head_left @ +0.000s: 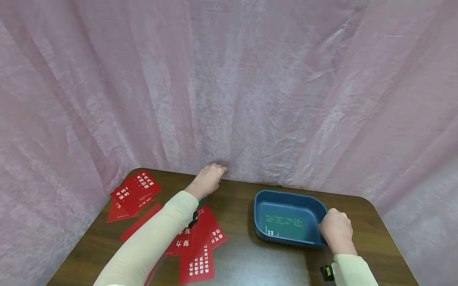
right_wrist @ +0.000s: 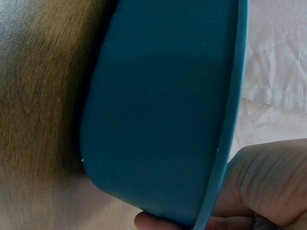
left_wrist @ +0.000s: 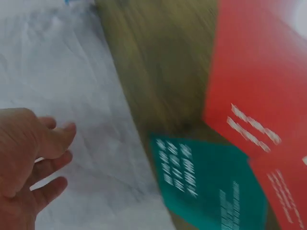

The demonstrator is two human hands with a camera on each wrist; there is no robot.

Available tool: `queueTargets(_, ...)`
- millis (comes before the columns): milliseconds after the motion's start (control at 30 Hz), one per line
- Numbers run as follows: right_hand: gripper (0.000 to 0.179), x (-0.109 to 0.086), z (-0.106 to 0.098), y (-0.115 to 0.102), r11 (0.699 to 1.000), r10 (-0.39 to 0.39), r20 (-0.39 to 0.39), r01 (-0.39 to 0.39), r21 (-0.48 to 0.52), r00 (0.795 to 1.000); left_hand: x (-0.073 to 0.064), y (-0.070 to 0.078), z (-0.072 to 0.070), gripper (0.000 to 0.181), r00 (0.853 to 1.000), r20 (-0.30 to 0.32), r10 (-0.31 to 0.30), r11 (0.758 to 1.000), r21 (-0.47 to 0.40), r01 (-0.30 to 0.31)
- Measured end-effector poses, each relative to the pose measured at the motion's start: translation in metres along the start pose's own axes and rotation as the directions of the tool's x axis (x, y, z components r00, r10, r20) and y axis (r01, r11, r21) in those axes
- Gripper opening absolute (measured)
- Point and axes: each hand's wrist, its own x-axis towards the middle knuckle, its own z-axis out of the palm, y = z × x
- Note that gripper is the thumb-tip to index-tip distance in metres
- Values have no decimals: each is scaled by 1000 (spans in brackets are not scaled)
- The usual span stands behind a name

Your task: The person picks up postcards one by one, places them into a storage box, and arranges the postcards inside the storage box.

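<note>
My left hand [head_left: 209, 180] is over the back edge of the table, in front of the curtain. Its fingers are loosely bent with nothing between them, as the left wrist view shows. Below it lies a green card [left_wrist: 206, 182] with white lettering, partly covered by my wrist in the head view. My right hand [head_left: 336, 230] grips the right end of a blue plastic basin [head_left: 290, 207], thumb and fingers on either side of its rim. Inside the basin lies another green card [head_left: 286, 225] with large characters. The basin's outer wall fills much of the right wrist view.
Several overlapping red cards [head_left: 200, 264] lie under and beside my left forearm. More red cards [head_left: 139, 190] sit at the table's back left corner. A pink velvet curtain [head_left: 229, 87] hangs right behind the wooden table [head_left: 236, 222].
</note>
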Motion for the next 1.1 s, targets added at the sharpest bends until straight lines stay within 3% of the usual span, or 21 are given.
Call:
queueTargets(133, 23, 0, 1, 1, 1000, 0, -7, 0, 1, 1000, -6, -18, 15, 46, 992, 117, -40, 999, 27, 37)
queueTargets(233, 24, 1, 1, 1, 1000, 3, -6, -3, -1, 1000, -11, -27, 24, 46, 978, 189, -84, 996, 44, 77)
queueTargets(333, 23, 1, 1, 1, 1000, 6, -9, -6, -6, 1000, -15, -33, 30, 46, 963, 246, -114, 993, 8, 115)
queueTargets(600, 23, 1, -1, 1, 1000, 14, -3, -14, -1, 1000, -18, -42, 41, 54, 916, 387, -104, 993, -14, 118)
queueTargets(800, 22, 1, -3, 1, 1000, 4, -8, -4, -7, 1000, -16, -42, 37, 65, 906, 411, -98, 976, -137, 168)
queueTargets(1000, 22, 1, -3, 0, 1000, 6, 2, -6, -12, 1000, -13, -40, 32, 77, 891, 426, -156, 976, -72, 205)
queueTargets(1100, 23, 1, -2, -1, 1000, 9, 4, -9, -19, 1000, -11, -41, 33, 82, 896, 415, -160, 982, -27, 188)
